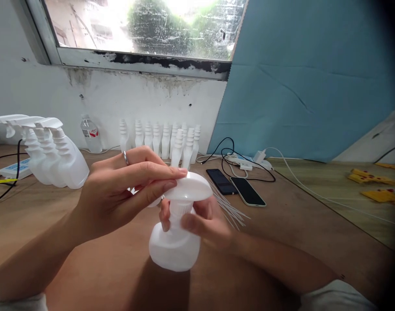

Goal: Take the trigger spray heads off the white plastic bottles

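Note:
A translucent white spray bottle (174, 252) is held up in front of me, its base towards the table's near side. On its neck sits a smooth white spray head (193, 186). The thumb and fingers of my left hand (119, 190) are closed on the left end of that head; a ring shows on one finger. My right hand (210, 222) wraps round the neck just below the head, partly blurred. The head hides some of the right fingers, and a trigger cannot be made out. Thin white tubes (231, 209) lie beyond my right hand.
At the left stand several white spray bottles (68, 157) with heads on. Slim white ribbed pieces (165, 140) stand upright along the wall beside a clear drink bottle (91, 134). Two phones (248, 192), (221, 181), a power strip (249, 161) and loose cables occupy the right rear.

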Tool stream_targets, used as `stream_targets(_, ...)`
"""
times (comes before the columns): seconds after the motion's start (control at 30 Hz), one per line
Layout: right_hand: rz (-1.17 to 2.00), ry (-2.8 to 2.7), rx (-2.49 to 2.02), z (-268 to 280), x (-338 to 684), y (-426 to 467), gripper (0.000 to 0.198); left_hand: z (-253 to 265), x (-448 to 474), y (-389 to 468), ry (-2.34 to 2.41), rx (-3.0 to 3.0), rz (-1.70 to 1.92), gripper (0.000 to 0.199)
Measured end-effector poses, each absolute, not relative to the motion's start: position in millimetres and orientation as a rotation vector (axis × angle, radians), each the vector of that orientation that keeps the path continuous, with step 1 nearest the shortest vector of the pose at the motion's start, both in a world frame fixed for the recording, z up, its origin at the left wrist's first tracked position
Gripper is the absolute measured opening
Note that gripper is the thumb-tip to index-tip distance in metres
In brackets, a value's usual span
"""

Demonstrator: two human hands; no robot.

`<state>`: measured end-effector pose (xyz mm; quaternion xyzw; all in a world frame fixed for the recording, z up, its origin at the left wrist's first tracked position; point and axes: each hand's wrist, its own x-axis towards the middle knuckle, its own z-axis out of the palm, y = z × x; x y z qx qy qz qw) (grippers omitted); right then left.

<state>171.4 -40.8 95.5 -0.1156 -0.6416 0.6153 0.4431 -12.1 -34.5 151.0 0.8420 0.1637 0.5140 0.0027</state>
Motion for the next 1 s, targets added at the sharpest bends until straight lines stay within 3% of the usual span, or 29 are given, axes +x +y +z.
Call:
stream_targets(0.7,1.505,-1.576,-0.284,97.4,169.8,-41.5,0.029,152.1,-13.1,-35.7,0.485,2.643,1.572,0.028)
stream_targets(0.9,1.565,-1.584,-0.189,96.6,171.7,-40.6,0.039,152.8,-12.5,-36.9,0.458,2.641,1.551,0.032)
stream_targets(1.0,1.513,-1.611,-0.252,100.1,172.1,-41.1,0.031,153.6,-11.9,-37.9,0.463,2.633,1.55,0.031)
